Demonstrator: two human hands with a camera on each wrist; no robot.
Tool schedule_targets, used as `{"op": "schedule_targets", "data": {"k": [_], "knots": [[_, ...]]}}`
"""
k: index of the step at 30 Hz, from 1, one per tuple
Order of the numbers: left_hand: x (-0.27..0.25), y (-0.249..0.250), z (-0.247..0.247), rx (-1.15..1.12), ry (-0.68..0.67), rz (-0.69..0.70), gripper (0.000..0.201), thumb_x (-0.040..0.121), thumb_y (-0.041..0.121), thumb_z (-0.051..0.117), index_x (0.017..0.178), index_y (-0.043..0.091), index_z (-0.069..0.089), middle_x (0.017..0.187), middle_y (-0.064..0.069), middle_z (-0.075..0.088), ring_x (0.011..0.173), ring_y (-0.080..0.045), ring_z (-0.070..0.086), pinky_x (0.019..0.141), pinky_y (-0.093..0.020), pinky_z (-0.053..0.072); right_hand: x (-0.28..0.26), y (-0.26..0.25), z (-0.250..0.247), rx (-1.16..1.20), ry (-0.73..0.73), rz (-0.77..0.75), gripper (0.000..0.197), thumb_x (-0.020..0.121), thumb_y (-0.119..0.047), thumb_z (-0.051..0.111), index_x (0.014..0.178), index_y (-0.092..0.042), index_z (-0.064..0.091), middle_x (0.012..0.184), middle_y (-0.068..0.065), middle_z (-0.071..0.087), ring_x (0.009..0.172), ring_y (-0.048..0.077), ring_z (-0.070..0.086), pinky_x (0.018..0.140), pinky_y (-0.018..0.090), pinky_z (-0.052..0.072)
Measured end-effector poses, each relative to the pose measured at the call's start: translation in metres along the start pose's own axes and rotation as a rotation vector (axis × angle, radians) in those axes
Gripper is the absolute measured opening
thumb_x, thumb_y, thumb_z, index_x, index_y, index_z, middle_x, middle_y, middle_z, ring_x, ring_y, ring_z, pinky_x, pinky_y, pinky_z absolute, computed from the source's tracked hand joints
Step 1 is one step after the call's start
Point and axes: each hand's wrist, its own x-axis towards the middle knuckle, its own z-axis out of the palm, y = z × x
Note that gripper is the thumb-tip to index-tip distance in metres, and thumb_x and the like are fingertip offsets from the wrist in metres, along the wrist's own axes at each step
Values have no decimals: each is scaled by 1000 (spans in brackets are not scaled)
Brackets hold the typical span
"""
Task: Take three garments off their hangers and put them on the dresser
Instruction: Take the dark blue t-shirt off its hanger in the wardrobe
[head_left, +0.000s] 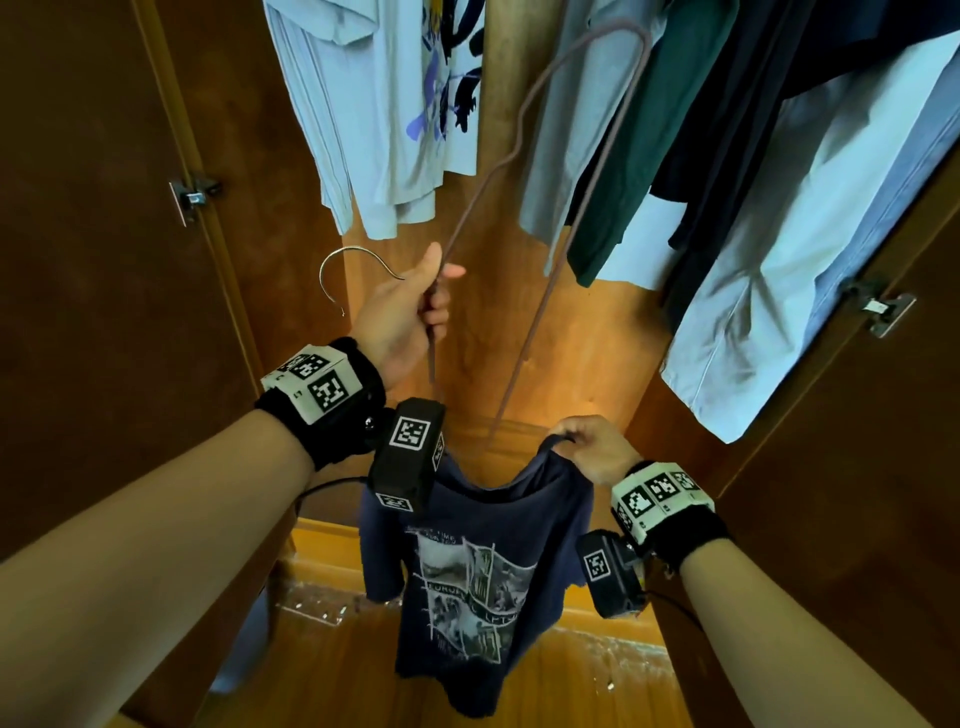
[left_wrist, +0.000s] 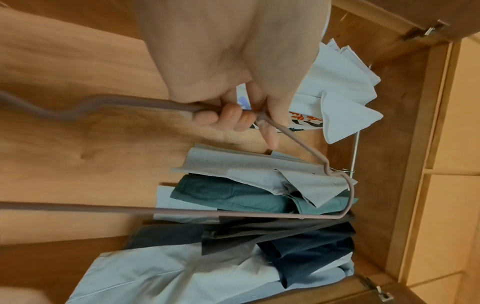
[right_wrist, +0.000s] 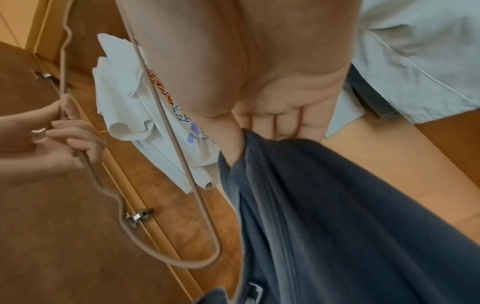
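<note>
Head view looking down into wardrobe, wrist views close along palms, all sharing hanger (head_left: 524, 249)

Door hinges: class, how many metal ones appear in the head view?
2: one hinge on the left wardrobe door, one hinge on the right door; others may be out of frame.

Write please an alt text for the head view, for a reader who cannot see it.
In front of an open wooden wardrobe, the left hand grips an empty hanger while the right hand holds a navy printed T-shirt by its collar. More shirts hang above.
</note>
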Motion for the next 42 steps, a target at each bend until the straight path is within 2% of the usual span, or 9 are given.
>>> {"op": "schedule_targets", "data": {"k": [10,13,18,23,25,29,34,38,42], "knots": [[-6,-24,-10,782,-35,39,29,98,29,43,88,18,69,57,1,32,41,-4,31,43,-14,25,-4,-19,3,122,91,-173,33,86,2,57,72,-28,57,64,-12,59,55,-11,56,62,13,39],[-13,-39,-10,927,-116,26,24,98,21,44,90,15,66,57,4,39,32,-1,37,36,-8,27,-7,-29,-3,189,130,-205,32,82,1,60,94,-28,52,58,-4,52,49,0,48,57,17,38],[-20,-48,-3,962,-214,83,23,96,11,47,103,2,67,71,14,52,56,9,49,58,-2,36,-8,-47,-7,-94,166,-188,64,81,-12,65,136,-34,39,69,-4,56,60,4,52,59,8,41],[-23,-51,3,902,-246,82,18,91,16,57,103,8,68,87,6,60,82,0,54,77,-8,38,-3,-49,-5,-227,301,-85,4,83,-19,63,83,-18,67,75,-1,64,82,21,64,68,23,42],[-27,-55,2,922,-144,133,13,86,21,64,98,15,64,90,5,55,83,-4,51,72,-8,37,0,-42,-7,-130,346,-37,20,81,-17,64,63,-24,58,63,-4,60,74,20,61,65,24,40],[-40,-63,-9,959,28,351,16,83,21,66,77,23,51,79,8,48,69,-2,44,65,-12,35,-2,-39,-12,-21,402,45,17,78,-18,66,62,-19,60,58,-3,58,69,22,59,63,28,43],[-48,-84,-18,1057,-471,-109,21,85,31,65,103,19,64,95,5,63,84,-9,59,82,-22,43,-1,-46,-9,147,426,93,28,76,-17,67,51,-24,57,59,5,62,74,34,65,74,45,57],[-44,-102,-12,1076,-367,-154,57,85,34,65,136,23,42,121,-2,49,103,-21,55,88,-29,45,-1,-56,-3,246,389,97,28,76,-15,67,50,-21,60,60,8,64,72,35,67,73,52,57],[-41,-109,0,1050,-373,-146,48,87,30,63,131,19,49,115,-1,44,107,-19,51,92,-28,42,-2,-64,-1,301,387,90,26,73,-16,68,48,-19,61,65,14,68,76,38,69,73,54,57]]}}
